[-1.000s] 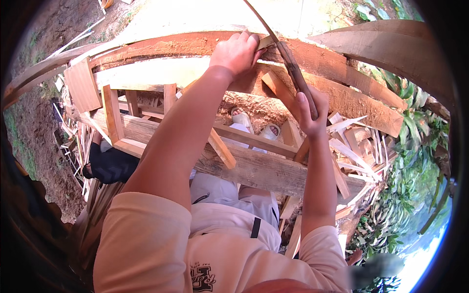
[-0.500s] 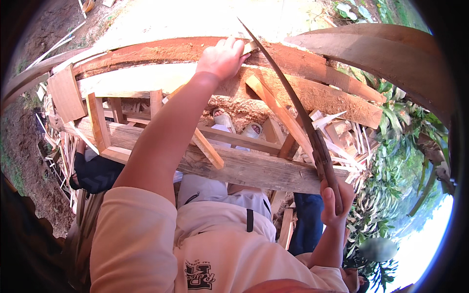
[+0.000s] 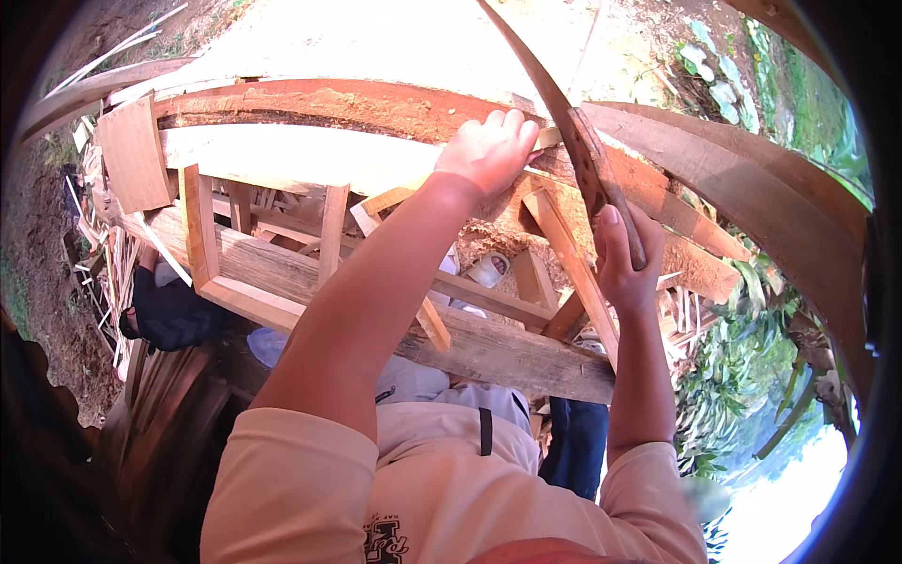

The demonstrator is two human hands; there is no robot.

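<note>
My right hand [image 3: 628,252] is wrapped around the wooden handle of a handsaw [image 3: 537,68]. Its long dark blade narrows as it slants up and away to the left, and the top edge of the view cuts off the tip. My left hand [image 3: 490,152] is closed on a small pale wood piece [image 3: 547,138] at the far reddish beam [image 3: 329,101]. The end of that piece pokes out between my fingers and the saw blade. Whether the teeth touch the wood cannot be made out.
A rough grey plank [image 3: 517,346] crosses in front of my body, with wooden slats [image 3: 573,263] leaning over it. A flat board [image 3: 133,155] stands at the left. Large curved planks [image 3: 742,169] lie at the right. Another person in dark clothing [image 3: 174,305] is at the left.
My right hand and the saw have moved forward, away from my body, bringing the handle near the beam. The view has shifted; my left hand still grips the wood piece.
</note>
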